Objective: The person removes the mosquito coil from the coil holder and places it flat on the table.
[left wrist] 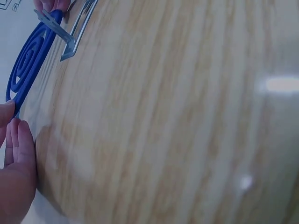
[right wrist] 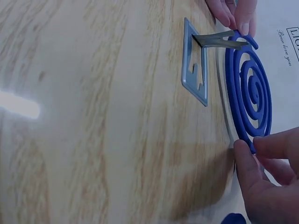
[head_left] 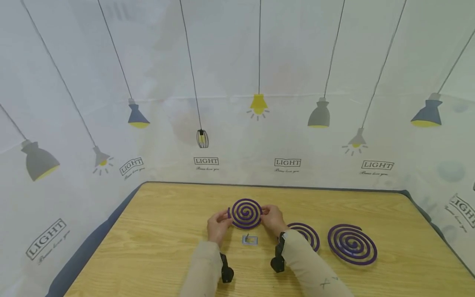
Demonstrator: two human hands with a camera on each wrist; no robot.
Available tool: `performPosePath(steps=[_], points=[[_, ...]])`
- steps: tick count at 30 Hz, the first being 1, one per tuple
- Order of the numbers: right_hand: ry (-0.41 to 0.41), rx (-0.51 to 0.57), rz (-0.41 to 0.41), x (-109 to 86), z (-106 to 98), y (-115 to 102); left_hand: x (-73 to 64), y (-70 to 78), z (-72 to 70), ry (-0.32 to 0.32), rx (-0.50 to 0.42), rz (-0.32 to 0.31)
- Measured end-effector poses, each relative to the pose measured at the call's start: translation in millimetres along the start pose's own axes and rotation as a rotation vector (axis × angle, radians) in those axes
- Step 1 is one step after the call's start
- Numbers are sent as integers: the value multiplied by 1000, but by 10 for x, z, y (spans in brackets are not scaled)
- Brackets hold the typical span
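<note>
Both hands hold a purple mosquito coil (head_left: 245, 213), which looks blue in the wrist views. My left hand (head_left: 218, 226) pinches its left rim between thumb and fingers, and my right hand (head_left: 273, 219) pinches the opposite rim. The coil is tilted up off the table with its spiral face showing. Flat on the wood just in front of it lies a small metal coil stand (right wrist: 187, 60), its tongue bent upward. In the right wrist view that tongue overlaps the coil's rim; whether they touch I cannot tell.
Two more purple coils lie on the right: one (head_left: 313, 238) partly covered by the right sleeve (head_left: 308, 255), the other (head_left: 351, 244) farther right. A pale wall covering (head_left: 237, 173) printed with lamps surrounds the wooden table (head_left: 148, 247) behind and at the sides.
</note>
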State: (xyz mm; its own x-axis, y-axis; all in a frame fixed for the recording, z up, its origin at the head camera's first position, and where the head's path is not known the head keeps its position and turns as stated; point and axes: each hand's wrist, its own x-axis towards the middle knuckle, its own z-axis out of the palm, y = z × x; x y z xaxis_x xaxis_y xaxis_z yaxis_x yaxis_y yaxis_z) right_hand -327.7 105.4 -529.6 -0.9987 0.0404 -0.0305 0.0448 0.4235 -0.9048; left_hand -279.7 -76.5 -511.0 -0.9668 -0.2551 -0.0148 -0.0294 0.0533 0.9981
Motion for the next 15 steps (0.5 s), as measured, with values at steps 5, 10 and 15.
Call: performPosePath(steps=[5, 10, 15], points=[[29, -60, 61, -142, -38, -215, 15, -34, -17, -40, 39, 18], [9, -43, 55, -261, -94, -346, -2, -64, -47, -69, 76, 48], [-1, -47, 66, -273, -103, -368, -15, -55, -60, -57, 119, 84]])
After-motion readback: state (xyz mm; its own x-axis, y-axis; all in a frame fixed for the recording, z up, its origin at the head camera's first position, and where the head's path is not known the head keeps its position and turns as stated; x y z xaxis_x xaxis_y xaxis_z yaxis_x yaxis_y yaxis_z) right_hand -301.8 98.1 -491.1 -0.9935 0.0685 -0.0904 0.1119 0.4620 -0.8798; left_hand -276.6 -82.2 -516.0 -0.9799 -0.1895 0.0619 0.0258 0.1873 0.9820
